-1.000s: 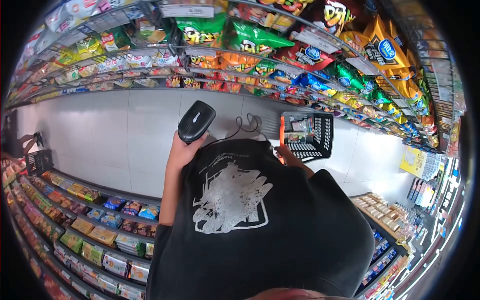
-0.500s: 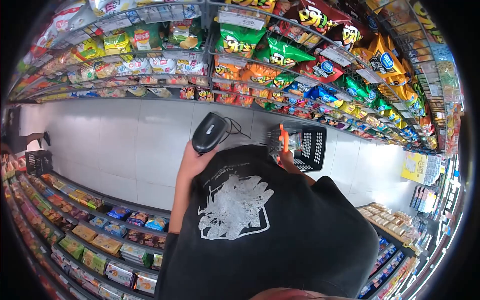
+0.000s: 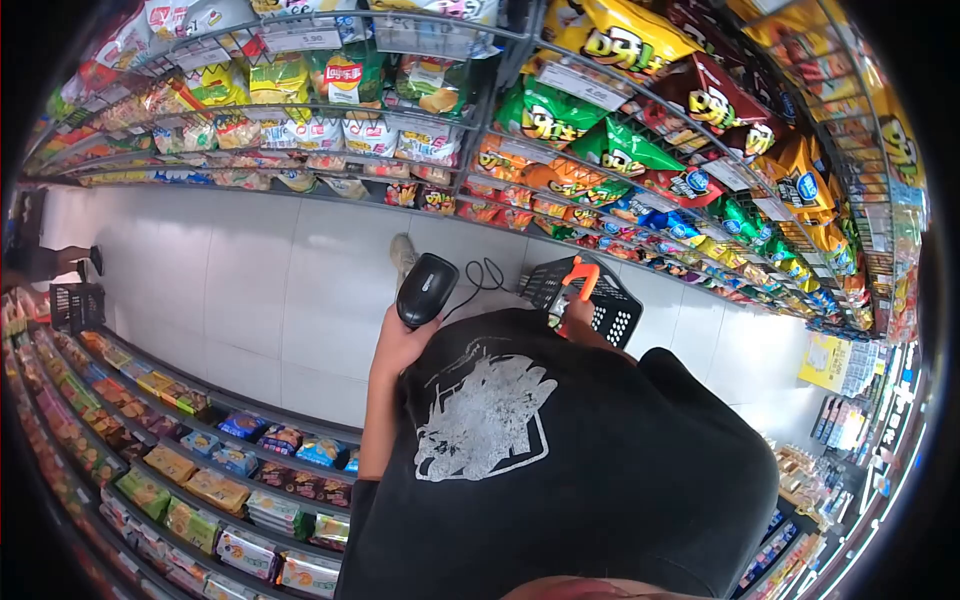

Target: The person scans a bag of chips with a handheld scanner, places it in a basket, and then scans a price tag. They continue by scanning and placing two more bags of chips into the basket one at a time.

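Note:
My left hand [image 3: 403,340] is closed round the lower end of a black handheld device [image 3: 428,289], which looks like a scanner, in front of my dark shirt. A thin black cable [image 3: 484,277] loops out beside it. My right hand [image 3: 578,313] grips the orange handle [image 3: 581,272] of a black shopping basket [image 3: 618,306], hanging at my right side. The basket's contents are mostly hidden by the hand and handle.
Shelves of bagged snacks [image 3: 550,112] run along the far side of the aisle. Packaged goods fill the near left shelves [image 3: 215,487]. Another person's leg [image 3: 68,262] and a dark basket [image 3: 77,306] are at the far left. A yellow sign [image 3: 826,361] stands right.
The basket has tilted and shifted slightly left with my right hand. My shoe now shows beyond the black device. The snack shelves have moved right in view.

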`<state>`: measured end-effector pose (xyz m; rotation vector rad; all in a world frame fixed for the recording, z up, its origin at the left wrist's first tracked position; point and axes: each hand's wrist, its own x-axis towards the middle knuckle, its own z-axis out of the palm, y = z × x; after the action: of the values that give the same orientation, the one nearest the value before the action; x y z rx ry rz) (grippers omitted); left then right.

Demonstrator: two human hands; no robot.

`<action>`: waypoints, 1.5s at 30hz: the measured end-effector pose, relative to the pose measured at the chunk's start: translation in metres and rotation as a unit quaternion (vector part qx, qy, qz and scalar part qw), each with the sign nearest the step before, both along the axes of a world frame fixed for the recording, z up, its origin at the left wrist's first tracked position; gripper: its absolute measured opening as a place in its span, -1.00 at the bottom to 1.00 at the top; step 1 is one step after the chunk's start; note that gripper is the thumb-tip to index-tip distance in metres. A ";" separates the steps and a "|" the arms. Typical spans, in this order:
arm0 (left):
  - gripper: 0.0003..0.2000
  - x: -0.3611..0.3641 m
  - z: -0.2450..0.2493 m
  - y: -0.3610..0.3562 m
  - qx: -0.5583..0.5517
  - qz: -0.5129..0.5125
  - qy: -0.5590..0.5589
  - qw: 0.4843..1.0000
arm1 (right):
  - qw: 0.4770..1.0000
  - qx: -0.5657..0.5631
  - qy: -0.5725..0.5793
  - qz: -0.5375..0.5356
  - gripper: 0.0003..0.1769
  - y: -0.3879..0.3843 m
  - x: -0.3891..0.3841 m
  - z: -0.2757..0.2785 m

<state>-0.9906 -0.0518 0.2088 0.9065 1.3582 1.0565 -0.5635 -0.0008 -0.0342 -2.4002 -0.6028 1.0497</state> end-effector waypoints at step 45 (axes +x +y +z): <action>-0.69 -0.359 0.068 0.117 -0.024 -0.207 -0.034 0.977 | 0.980 -0.031 -0.032 0.193 -0.50 -0.014 -0.322 -0.090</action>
<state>-1.3497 0.0647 0.2765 1.0519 1.0724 0.7225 -0.8859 -0.0145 -0.1238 -2.4350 -1.1079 1.1588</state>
